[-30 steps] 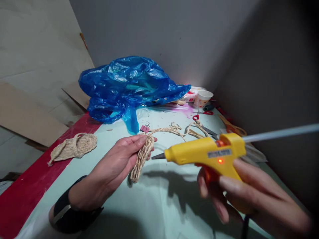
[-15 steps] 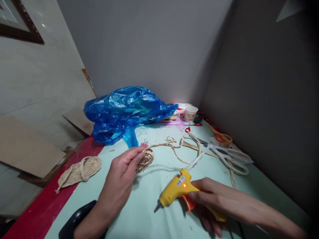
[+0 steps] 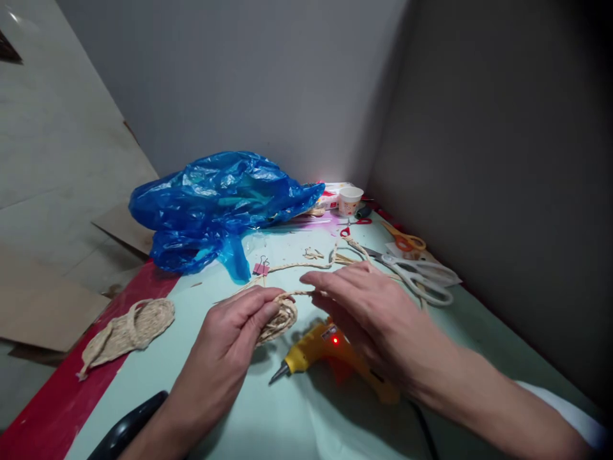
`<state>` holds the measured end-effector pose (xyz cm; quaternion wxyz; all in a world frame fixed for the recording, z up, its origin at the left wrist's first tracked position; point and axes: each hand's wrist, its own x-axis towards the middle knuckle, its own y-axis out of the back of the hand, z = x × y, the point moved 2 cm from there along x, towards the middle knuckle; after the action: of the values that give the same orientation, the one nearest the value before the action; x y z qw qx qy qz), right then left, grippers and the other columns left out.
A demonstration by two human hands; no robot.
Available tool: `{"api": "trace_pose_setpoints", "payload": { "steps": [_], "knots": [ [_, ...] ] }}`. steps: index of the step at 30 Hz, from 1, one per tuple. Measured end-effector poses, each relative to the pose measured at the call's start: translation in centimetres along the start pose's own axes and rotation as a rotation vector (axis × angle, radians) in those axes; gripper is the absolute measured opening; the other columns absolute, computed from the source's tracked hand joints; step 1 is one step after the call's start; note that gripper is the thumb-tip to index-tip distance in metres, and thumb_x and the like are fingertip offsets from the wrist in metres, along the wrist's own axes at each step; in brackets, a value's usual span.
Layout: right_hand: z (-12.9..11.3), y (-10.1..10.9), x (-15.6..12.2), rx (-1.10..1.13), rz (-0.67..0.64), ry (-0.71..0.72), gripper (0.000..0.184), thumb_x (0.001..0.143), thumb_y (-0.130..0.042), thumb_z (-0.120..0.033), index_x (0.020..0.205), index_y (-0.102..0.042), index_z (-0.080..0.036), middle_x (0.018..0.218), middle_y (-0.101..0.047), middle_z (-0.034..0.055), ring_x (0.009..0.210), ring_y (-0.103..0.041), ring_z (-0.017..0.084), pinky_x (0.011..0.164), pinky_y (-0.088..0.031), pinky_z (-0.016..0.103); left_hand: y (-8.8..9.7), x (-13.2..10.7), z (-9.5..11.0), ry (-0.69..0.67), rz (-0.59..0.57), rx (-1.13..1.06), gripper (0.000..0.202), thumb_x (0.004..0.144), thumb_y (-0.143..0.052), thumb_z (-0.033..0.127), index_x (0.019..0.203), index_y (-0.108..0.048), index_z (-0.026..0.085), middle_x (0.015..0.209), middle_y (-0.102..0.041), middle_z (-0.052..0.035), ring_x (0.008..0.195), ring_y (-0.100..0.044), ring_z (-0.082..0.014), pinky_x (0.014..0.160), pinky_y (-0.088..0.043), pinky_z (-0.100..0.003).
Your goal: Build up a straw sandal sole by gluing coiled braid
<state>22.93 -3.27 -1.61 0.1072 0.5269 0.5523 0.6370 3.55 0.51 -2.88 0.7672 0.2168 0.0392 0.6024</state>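
Note:
My left hand is closed on a coil of braided straw cord, pinched between thumb and fingers. From the coil's top a strand runs to my right hand, whose fingers and thumb are closed around it. Below my right hand, a yellow glue gun lies on the table, its dark nozzle pointing left and a red light lit; the hand partly covers it. Further back, the loose braid stretches past a pink binder clip. At the left lies a finished-looking woven straw slipper with a strap.
A crumpled blue plastic bag fills the back left. White-handled scissors, orange-handled scissors and small red scissors lie at the right. A paper cup stands at the back. Grey panels border the table.
My right hand has let go of the glue gun, now lying on the table, and has taken the cord strand. The view has shifted somewhat to the right.

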Motion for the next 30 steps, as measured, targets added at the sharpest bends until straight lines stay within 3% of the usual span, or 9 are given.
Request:
{"api": "trace_pose_setpoints", "payload": {
  "steps": [6, 18, 30],
  "knots": [
    [-0.2, -0.7, -0.6, 0.094, 0.178, 0.096, 0.018, 0.095, -0.052, -0.005, 0.102, -0.066, -0.011, 0.077, -0.064, 0.0039, 0.071, -0.050, 0.014, 0.068, -0.032, 0.032, -0.2, 0.0, -0.4, 0.091, 0.064, -0.027, 0.012, 0.085, -0.071, 0.026, 0.083, -0.083, 0.030, 0.093, -0.081, -0.0007, 0.092, -0.069, -0.0244, 0.085, -0.049, -0.027],
    [-0.6, -1.4, -1.3, -0.058, 0.195, 0.195, 0.026, 0.097, -0.056, -0.014, 0.119, -0.067, -0.005, 0.090, -0.071, 0.0064, 0.073, -0.056, 0.018, 0.064, -0.033, 0.037, -0.6, -0.6, -1.3, 0.214, 0.044, -0.120, 0.018, 0.090, -0.067, 0.038, 0.094, -0.082, 0.031, 0.097, -0.080, -0.0001, 0.090, -0.069, -0.0208, 0.080, -0.050, -0.026],
    [-1.7, -3.5, -1.6, 0.031, 0.249, 0.136, 0.029, 0.095, -0.051, -0.004, 0.118, -0.066, 0.005, 0.086, -0.071, 0.0137, 0.072, -0.054, 0.021, 0.060, -0.039, 0.038, -1.2, -0.2, -2.0, 0.292, 0.140, -0.255, 0.014, 0.085, -0.073, 0.033, 0.090, -0.081, 0.024, 0.090, -0.078, -0.0025, 0.087, -0.069, -0.0188, 0.077, -0.050, -0.024]
  ]
}}
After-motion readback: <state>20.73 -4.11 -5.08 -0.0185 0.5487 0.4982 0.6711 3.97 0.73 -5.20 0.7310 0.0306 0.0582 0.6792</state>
